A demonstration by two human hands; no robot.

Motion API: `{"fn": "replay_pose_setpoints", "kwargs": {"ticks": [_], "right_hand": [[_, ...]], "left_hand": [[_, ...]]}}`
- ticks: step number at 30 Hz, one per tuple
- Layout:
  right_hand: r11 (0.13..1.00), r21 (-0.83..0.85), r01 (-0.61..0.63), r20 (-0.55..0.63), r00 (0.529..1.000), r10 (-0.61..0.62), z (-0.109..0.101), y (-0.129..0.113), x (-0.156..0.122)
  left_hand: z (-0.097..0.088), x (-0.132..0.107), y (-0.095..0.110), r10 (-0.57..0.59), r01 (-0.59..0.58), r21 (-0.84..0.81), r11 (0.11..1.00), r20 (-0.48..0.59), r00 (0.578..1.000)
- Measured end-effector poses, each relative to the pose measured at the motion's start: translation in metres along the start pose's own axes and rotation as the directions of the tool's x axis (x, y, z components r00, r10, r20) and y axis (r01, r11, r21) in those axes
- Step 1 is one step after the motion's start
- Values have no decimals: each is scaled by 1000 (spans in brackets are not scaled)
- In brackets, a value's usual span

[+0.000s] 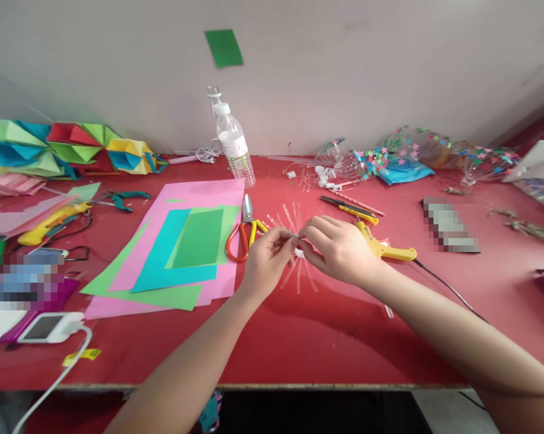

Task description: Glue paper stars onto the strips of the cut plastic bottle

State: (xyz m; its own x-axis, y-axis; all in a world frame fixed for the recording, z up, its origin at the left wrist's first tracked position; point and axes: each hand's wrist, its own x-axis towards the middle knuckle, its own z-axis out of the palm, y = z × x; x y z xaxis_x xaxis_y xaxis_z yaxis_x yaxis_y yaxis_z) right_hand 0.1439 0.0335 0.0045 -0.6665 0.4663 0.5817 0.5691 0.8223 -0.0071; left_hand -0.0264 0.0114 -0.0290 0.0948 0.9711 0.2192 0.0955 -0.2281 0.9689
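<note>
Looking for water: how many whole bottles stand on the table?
1. The bottle stands at the back of the table, beyond the pink paper; a clear thing behind it might be another.

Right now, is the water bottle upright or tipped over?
Upright: the water bottle stands on its base on the red table, white cap on top.

Matt coloured paper sheets (181, 253), a clear glossy plastic bottle (234, 147), metal-bladed scissors (246, 232) on a smooth red tabletop (299, 337).
</note>
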Motion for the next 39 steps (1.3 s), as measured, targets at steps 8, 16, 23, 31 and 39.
{"fn": "replay_pose_setpoints", "kwargs": {"ticks": [8, 16, 23, 31, 39], "right_hand": [[998, -57, 14, -60, 998, -18, -6, -7, -17], [995, -82, 60, -118, 991, -69, -9, -8, -6], [997, -29, 71, -108, 991, -74, -5, -4, -5], [997, -14, 74, -93, 993, -75, -5, -3, -5], [998, -6, 56, -55, 997, -56, -6, -4, -4]], "left_hand": [[1, 3, 3, -93, 96, -95, 991, 32, 995], [-3, 1, 4, -137, 147, -88, 985, 108, 985], [-3, -1, 9, -162, 170, -71, 983, 113, 980], [0, -1, 8, -166, 177, -79, 981, 125, 978], [1, 0, 8, -150, 158, -79, 984, 100, 984]]}}
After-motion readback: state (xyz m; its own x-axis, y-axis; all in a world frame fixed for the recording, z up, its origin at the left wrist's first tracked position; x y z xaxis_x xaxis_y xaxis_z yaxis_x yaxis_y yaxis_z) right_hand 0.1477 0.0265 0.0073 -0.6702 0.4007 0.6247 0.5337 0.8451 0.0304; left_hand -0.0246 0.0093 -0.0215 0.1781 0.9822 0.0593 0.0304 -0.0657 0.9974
